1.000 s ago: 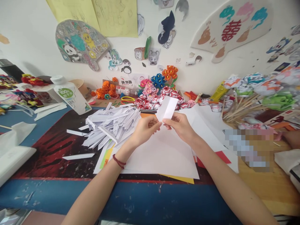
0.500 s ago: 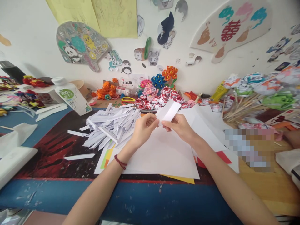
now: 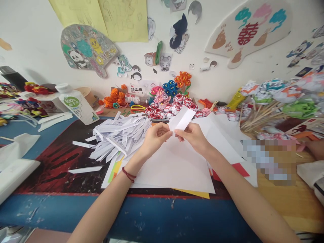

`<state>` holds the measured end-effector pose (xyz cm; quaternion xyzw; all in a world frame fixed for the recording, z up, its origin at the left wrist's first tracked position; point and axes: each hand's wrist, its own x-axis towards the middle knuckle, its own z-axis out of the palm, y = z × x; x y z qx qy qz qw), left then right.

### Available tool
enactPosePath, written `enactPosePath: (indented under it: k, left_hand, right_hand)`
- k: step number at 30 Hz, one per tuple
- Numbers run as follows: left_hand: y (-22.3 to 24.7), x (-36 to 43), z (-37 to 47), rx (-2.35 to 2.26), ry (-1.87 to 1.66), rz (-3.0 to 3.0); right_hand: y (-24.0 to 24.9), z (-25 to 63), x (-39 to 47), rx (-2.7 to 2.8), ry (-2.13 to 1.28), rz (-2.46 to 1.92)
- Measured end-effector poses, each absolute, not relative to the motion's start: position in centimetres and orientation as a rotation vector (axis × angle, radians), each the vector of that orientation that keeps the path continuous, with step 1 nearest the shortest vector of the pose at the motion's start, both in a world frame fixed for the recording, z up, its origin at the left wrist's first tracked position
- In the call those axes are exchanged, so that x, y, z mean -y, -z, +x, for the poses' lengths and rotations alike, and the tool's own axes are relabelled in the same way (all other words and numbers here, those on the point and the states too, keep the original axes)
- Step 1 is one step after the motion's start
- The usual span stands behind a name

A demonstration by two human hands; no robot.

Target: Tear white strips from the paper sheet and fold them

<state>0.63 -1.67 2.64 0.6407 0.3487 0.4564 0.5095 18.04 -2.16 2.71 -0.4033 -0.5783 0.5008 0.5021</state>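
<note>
Both my hands pinch one folded strip of white paper point(image 3: 185, 117) between thumbs and fingers, above the middle of the table. My left hand point(image 3: 157, 136) grips its lower left end, with the fingers curled. My right hand point(image 3: 191, 134) holds the strip along its lower right side, thumb on top. Below them lies a large white paper sheet point(image 3: 174, 165) on other sheets, with yellow and red edges showing. Left of my left hand is a heap of folded white paper strips point(image 3: 121, 135). A few single strips point(image 3: 85, 169) lie apart from it on the dark mat.
A white bottle point(image 3: 77, 104) stands tilted at the back left. Red-and-white paper flowers point(image 3: 177, 106) and small coloured flowers point(image 3: 170, 88) line the wall. At the right are wooden sticks point(image 3: 260, 116) with paper flowers, and part of another person's arm point(image 3: 315, 148).
Hardly anything differs. The view has shifted very slightly, and both hands keep their hold on the strip in nearly the same place.
</note>
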Motion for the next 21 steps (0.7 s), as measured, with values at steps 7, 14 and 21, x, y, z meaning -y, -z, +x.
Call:
enactPosePath:
  k: [7, 14, 21]
  left_hand:
    - [-2.64, 1.72, 0.62, -0.851, -1.114, 1.466]
    - [-2.72, 1.81, 0.73, -0.880, -1.099, 1.456]
    - [-2.92, 1.89, 0.73, -0.849, -1.112, 1.470]
  right_hand:
    - [-2.46, 18.12, 2.00, 1.416, -1.252, -0.951]
    - [-2.30, 18.18, 1.99, 1.494, -1.213, -0.934]
    - [-2.39, 18.37, 2.08, 1.539, -1.211, -0.919]
